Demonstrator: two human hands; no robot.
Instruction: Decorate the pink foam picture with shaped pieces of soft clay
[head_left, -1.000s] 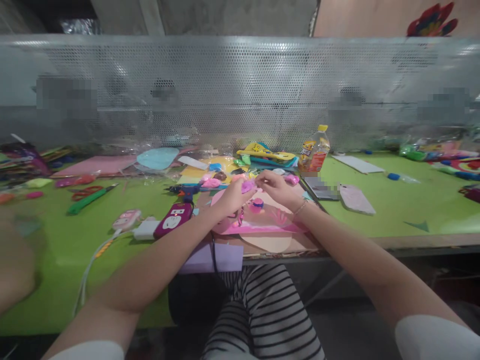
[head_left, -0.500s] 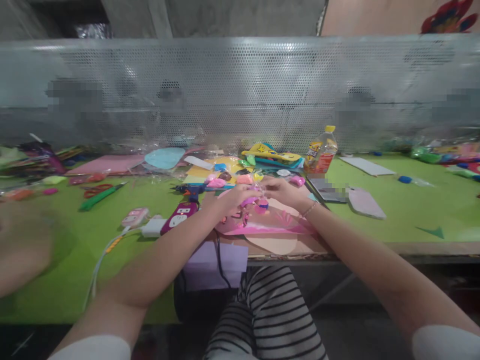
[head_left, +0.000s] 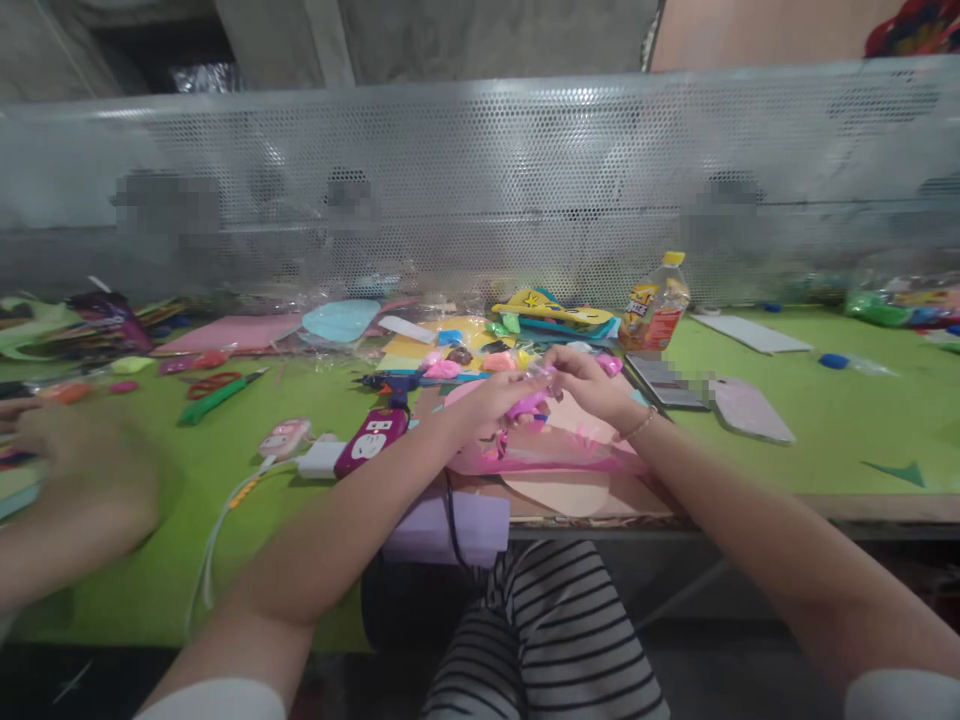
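Both hands meet over a pink craft sheet [head_left: 585, 445] at the middle of the table edge. My left hand [head_left: 499, 398] is closed around a bright pink-purple lump [head_left: 529, 402], which looks like soft clay in clear plastic. Close against it, my right hand [head_left: 583, 380] has its fingers pinched together at the lump's upper side; what exactly they grip is partly hidden. Behind the hands lie several small coloured clay lumps, among them a light pink one [head_left: 442, 369] and a magenta one [head_left: 609, 364].
A glue gun [head_left: 397, 383], a purple power bank [head_left: 373, 440] and a white cable lie left. Green-handled cutter [head_left: 217, 400] and red scissors [head_left: 214, 383] are farther left, near another person's hand [head_left: 60, 435]. Right: a bottle [head_left: 654, 305], dark phone [head_left: 667, 382] and pink phone case [head_left: 752, 410].
The view has shifted slightly, so the table things sit farther right. My hands stay together, with more of the pink-purple lump showing. The other person's hand at left has come further into view.
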